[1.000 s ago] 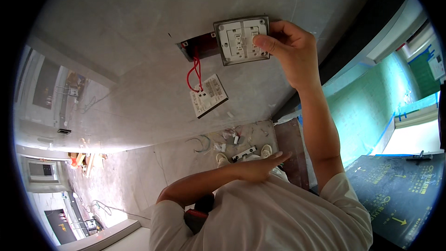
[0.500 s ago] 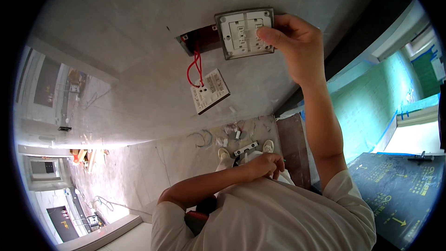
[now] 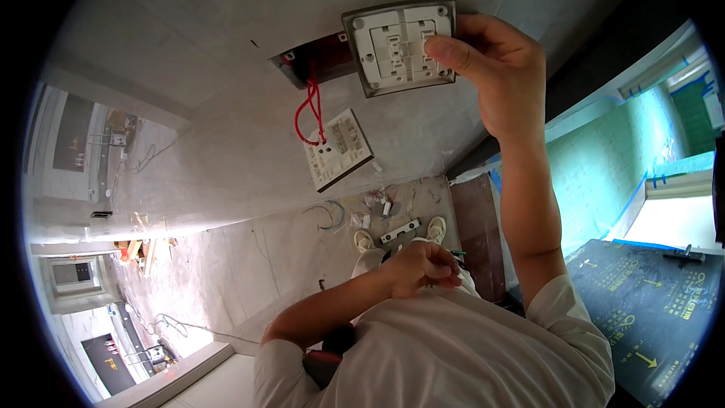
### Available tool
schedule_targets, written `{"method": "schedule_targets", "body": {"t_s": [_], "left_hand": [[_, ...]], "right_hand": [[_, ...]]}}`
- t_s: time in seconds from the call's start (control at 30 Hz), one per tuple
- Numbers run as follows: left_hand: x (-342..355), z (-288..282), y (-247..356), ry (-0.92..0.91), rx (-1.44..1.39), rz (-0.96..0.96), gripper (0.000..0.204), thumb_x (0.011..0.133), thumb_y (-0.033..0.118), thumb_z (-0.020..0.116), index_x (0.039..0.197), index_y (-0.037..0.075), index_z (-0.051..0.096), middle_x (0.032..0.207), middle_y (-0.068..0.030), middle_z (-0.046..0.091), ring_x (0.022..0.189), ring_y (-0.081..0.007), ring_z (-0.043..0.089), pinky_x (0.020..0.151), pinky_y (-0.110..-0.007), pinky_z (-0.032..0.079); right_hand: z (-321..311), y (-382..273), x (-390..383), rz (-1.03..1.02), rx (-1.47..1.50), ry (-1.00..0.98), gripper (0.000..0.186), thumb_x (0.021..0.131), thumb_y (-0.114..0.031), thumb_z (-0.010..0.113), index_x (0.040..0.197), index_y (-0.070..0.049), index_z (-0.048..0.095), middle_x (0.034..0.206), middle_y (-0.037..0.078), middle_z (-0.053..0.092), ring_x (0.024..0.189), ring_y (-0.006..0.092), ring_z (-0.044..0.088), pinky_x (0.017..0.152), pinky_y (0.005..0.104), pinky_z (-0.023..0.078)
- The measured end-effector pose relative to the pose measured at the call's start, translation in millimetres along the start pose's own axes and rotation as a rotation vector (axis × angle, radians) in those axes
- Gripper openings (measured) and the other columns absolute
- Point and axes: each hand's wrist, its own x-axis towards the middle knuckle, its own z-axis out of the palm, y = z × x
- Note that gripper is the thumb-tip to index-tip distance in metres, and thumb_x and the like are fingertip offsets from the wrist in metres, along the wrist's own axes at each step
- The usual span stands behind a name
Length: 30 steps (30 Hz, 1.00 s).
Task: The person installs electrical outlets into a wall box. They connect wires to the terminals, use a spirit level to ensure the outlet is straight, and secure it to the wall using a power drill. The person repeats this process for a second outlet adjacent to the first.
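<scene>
A plate is up at the top centre of the frame, squarish, its white plastic face ridged and slotted, a dull grey rim running round it. The right hand pinches it by its right side, thumb flat on the moulded face and fingers tucked behind. Its left edge overlaps, from where I stand, the end of a dark red, hollow box sunk in the smooth grey wall. Glossy red wire loops from that box to a panel just below, pale and pitted across the back, thin and dark-edged, hanging askew.

Low in the centre, the left hand has its fingers curled in front of the pale shirt; a slim green stick shows beside them, and I can't tell whether they grip it. A second ago that hand was stretched flat, fingers straight out; now it's bent in, while the plate has risen a little in the frame.

I count one plate, one panel, one box and two red strands meeting the panel. Farther down lie one level, straight and pale, and two cream shoes.
</scene>
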Motion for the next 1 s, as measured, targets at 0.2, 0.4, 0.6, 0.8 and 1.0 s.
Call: {"method": "schedule_targets", "body": {"t_s": [0.2,0.4,0.6,0.8,1.0], "left_hand": [[-38,32,44,0.098,-0.029,0.113,0.024,0.099,0.007,0.069,0.119,-0.005,0.067,0.102,-0.0106,0.067,0.087,-0.0187,0.064,0.074,-0.031,0.056],[-102,81,96,0.077,0.133,0.543,0.029,0.101,0.01,0.067,0.124,-0.007,0.065,0.094,-0.0095,0.067,0.078,-0.0119,0.056,0.066,-0.024,0.04],[-113,96,156,0.714,0.898,1.76,0.023,0.097,-0.01,0.063,0.119,-0.006,0.057,0.103,-0.0198,0.073,0.084,-0.0136,0.065,0.079,-0.024,0.053],[-87,79,195,0.628,1.005,1.992,0.017,0.094,-0.014,0.067,0.106,-0.004,0.059,0.115,-0.023,0.075,0.066,-0.0041,0.055,0.057,-0.019,0.045],[-70,79,210,0.839,0.943,2.095,0.019,0.087,-0.014,0.071,0.098,0.0,0.063,0.101,-0.0132,0.075,0.06,-0.0018,0.051,0.052,-0.019,0.04]], "right_hand": [[0,-1,0,0.0,-0.023,0.009,0.026,0.084,-0.012,0.089,0.104,0.003,0.079,0.085,0.005,0.077,0.076,0.0064,0.069,0.066,0.0193,0.052],[2,-3,-1,0.041,-0.035,0.027,0.029,0.082,-0.013,0.09,0.103,0.003,0.079,0.081,0.003,0.075,0.072,0.006,0.066,0.064,0.0201,0.051],[-3,-4,0,0.094,-0.107,-0.012,0.025,0.085,-0.008,0.087,0.105,0.004,0.077,0.09,0.006,0.076,0.081,0.0099,0.069,0.072,0.0237,0.055],[1,-10,-1,0.111,-0.056,-0.008,0.024,0.084,-0.011,0.088,0.101,0.002,0.078,0.083,0.005,0.075,0.074,0.0071,0.065,0.065,0.0227,0.052],[-2,-11,-1,0.105,-0.033,-0.034,0.022,0.084,-0.01,0.088,0.099,0.002,0.077,0.086,0.006,0.076,0.075,0.0071,0.066,0.066,0.0233,0.054]]}}
